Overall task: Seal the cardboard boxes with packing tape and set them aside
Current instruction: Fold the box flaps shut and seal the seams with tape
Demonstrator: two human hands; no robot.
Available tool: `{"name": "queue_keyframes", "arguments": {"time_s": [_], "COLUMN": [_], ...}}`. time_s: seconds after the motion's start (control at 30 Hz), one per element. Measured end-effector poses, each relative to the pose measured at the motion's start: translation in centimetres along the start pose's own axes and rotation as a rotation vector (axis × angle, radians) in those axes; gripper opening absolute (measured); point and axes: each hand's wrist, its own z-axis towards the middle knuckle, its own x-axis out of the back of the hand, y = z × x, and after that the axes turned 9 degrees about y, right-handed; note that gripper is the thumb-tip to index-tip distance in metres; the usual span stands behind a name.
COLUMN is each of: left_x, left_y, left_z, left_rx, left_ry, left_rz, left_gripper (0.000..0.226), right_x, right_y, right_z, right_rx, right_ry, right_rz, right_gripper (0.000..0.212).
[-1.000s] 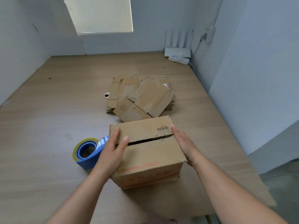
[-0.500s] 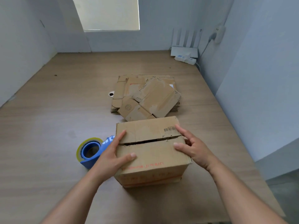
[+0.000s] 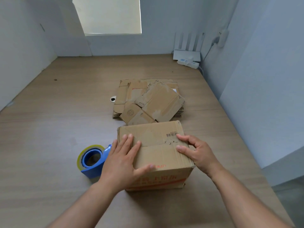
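The flap gap has closed as your left hand (image 3: 121, 160) now lies flat, fingers straight, on the cardboard box (image 3: 158, 155) at lower centre, while your right hand (image 3: 197, 153) presses bent fingertips on its right edge.

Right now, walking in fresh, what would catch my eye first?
Your eye lands on the closed brown cardboard box near the front of the wooden table, with the left hand pressing flat on its top flaps and the right hand touching its right edge. Just left of it lies a blue tape dispenser with a yellowish roll, and behind it a pile of flattened cardboard boxes.
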Motion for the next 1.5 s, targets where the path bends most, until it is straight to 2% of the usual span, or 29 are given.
{"name": "queue_keyframes", "arguments": {"time_s": [0.37, 0.5, 0.6, 0.63, 0.7, 0.77, 0.8, 0.83, 0.9, 0.97, 1.03, 1.13, 1.23, 1.3, 1.4, 1.5], "left_x": [-0.1, -0.2, 0.0, 0.0, 0.5, 0.0, -0.6, -1.7, -4.0, -5.7, -6.8, -6.6, -6.2, -6.4, -6.4, -3.3], "left_y": [-0.8, -0.9, -0.9, -1.2, -1.8, -3.5, -4.7, -6.3, -9.1, -10.4, -10.4, -9.6, -9.6, -10.1, -11.2, -12.6], "left_z": [1.0, 0.9, 0.9, 0.8, 0.6, 0.7, 1.0, 1.3, 1.6, 1.1, 0.3, 0.6, 2.3, 3.2, 3.1, 2.9], "left_rx": [0.011, 0.016, -0.013, -0.021, 0.053, 0.203, 0.293, 0.390, 0.557, 0.615, 0.557, 0.456, 0.530, 0.545, 0.517, 0.560], "left_ry": [0.075, 0.101, 0.102, 0.102, 0.196, 0.441, 0.545, 0.582, 0.450, 0.191, 0.010, -0.076, -0.177, -0.183, -0.106, 0.017], "left_rz": [-0.063, -0.088, -0.113, -0.202, -0.546, -0.811, -0.796, -0.716, -0.495, -0.291, -0.078, 0.161, 0.101, 0.018, -0.105, -0.262], "left_gripper": [0.126, 0.127, 0.126, 0.121, 0.098, 0.061, 0.044, 0.037, 0.045, 0.048, 0.051, 0.058, 0.054, 0.049, 0.040, 0.041], "right_x": [0.0, -0.6, -1.5, -1.6, -1.6, -1.5, -1.5, -1.5, -1.5, -1.4, -1.5, -1.6, -1.6, -1.6, -1.6, -1.7], "right_y": [-0.9, -2.2, -2.4, -2.4, -2.3, -2.3, -2.3, -2.4, -2.4, -2.4, -2.6, -2.7, -2.9, -3.0, -3.4, -3.4], "right_z": [1.0, 1.1, 1.1, 1.1, 1.1, 1.3, 1.4, 1.4, 1.4, 1.3, 1.1, 1.1, 1.1, 1.1, 0.9, 1.0], "right_rx": [-0.011, -0.019, -0.028, -0.045, -0.089, -0.114, -0.118, -0.118, -0.110, -0.107, -0.106, -0.108, -0.120, -0.121, -0.114, -0.112], "right_ry": [-0.033, -0.097, -0.080, -0.075, -0.086, -0.110, -0.119, -0.126, -0.123, -0.111, -0.106, -0.104, -0.100, -0.098, -0.100, -0.094], "right_rz": [-0.061, -0.261, -0.309, -0.283, -0.231, -0.204, -0.200, -0.201, -0.204, -0.196, -0.192, -0.187, -0.203, -0.232, -0.269, -0.279], "right_gripper": [0.035, 0.062, 0.067, 0.067, 0.068, 0.070, 0.071, 0.071, 0.071, 0.070, 0.069, 0.069, 0.069, 0.070, 0.071, 0.071]}}
